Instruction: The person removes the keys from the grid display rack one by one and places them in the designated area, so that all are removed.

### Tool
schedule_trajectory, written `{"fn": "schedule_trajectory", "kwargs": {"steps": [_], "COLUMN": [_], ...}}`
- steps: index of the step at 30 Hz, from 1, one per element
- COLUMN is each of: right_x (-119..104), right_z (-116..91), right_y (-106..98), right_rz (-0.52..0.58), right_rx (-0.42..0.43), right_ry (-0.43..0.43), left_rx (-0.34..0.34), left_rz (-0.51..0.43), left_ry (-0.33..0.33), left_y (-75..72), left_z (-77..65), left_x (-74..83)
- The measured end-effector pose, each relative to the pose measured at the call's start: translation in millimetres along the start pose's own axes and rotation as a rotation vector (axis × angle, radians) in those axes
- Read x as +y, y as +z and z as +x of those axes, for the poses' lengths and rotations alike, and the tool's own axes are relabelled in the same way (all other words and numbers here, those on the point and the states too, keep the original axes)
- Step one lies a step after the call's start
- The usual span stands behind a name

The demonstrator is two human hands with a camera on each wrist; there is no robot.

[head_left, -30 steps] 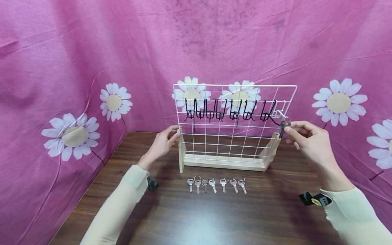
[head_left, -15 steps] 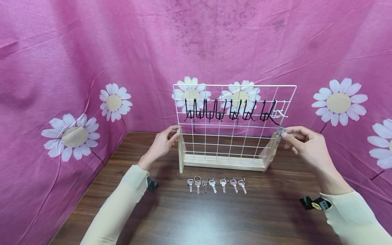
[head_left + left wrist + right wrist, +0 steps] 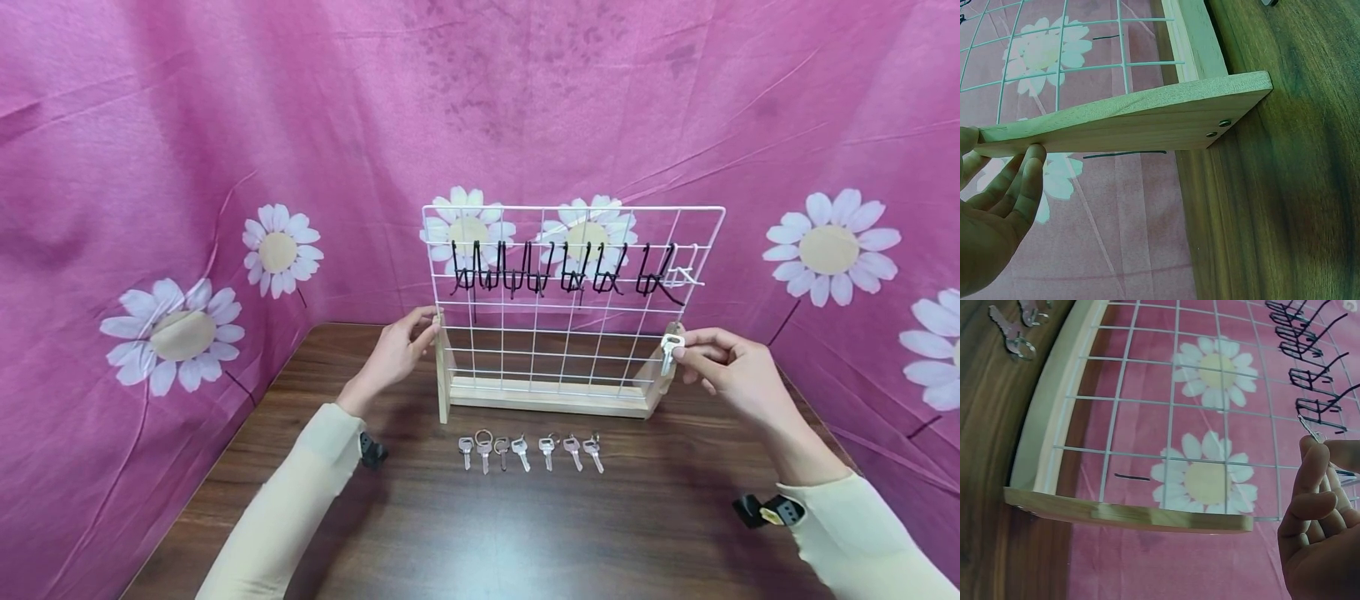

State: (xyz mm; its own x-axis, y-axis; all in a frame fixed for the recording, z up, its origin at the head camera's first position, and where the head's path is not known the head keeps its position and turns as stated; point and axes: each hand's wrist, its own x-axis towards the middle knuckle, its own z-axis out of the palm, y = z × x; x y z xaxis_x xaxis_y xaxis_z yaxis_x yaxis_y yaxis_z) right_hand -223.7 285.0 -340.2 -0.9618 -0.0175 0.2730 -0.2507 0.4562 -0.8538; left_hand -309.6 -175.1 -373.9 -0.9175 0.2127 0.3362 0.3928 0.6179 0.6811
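Note:
Between thumb and index finger, my right hand (image 3: 738,375) pinches a silver key (image 3: 670,352) by its head, in front of the rack's right wooden side. The key appears edge-on in the right wrist view, partly covered by the fingers. A white wire grid rack on a wooden stand (image 3: 547,399) stands upright on the table. My left hand (image 3: 401,346) grips the top of its left side board (image 3: 1122,122), thumb on one face and fingertips on the other. Several black hooks (image 3: 574,275) hang along the upper grid, with one white hook (image 3: 684,277) at the right end.
A row of several keys (image 3: 547,451), some with rings, lies on the dark wooden table (image 3: 480,533) in front of the rack. A pink cloth (image 3: 360,125) with daisies hangs close behind and at both sides.
My right hand has lowered the key and brought it left, from beside the white hook down to the right side board; the key has turned its face forward. The left hand stays put.

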Motion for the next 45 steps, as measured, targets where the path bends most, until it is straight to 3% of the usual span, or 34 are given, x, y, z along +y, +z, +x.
{"fn": "schedule_trajectory", "kwargs": {"steps": [18,29,45], "right_x": [27,42,68], "right_z": [-4,-8,-10], "right_y": [17,25,43], "right_rz": [0.015,0.131,-0.008], "right_rx": [-0.103,-0.201,-0.281], "right_ry": [0.063,0.109,0.122], "left_rx": [-0.008,0.001,-0.005], "left_rz": [0.000,-0.002,-0.013], "left_ry": [-0.004,0.011,-0.003], "left_y": [-0.5,0.6,-0.5], "left_z": [-0.4,-0.8,-1.2], "left_x": [2.0,0.5,2.1]}}
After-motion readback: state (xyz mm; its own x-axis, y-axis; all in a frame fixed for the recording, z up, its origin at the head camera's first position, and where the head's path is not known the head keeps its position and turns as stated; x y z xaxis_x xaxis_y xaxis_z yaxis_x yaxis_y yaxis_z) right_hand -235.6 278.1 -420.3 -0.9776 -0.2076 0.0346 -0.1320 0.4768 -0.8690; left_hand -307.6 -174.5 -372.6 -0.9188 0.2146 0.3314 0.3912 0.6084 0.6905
